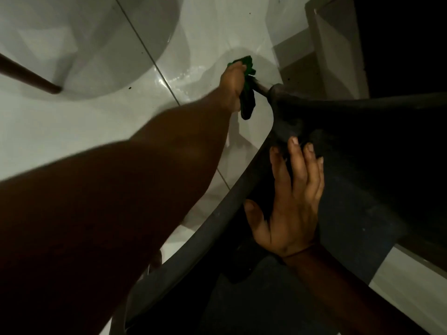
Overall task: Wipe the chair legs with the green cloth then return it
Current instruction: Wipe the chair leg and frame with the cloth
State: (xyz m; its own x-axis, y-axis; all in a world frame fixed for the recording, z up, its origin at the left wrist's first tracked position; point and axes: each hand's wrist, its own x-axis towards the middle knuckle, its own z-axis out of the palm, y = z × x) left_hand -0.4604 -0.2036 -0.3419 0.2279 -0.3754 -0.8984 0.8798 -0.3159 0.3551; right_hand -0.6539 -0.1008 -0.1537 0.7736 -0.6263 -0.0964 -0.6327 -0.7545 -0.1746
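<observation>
A dark chair fills the right side of the head view, tipped toward me. One of its legs juts up and left from the seat's corner. My left hand reaches far out and grips the green cloth wrapped around that leg; part of the cloth hangs below my fingers. My right hand lies flat with fingers spread on the dark chair seat near its curved edge, holding nothing.
Glossy white floor tiles spread across the left. A brown leg of another piece of furniture ends on the floor at far left. A pale wall corner and skirting stand at top right, behind the chair.
</observation>
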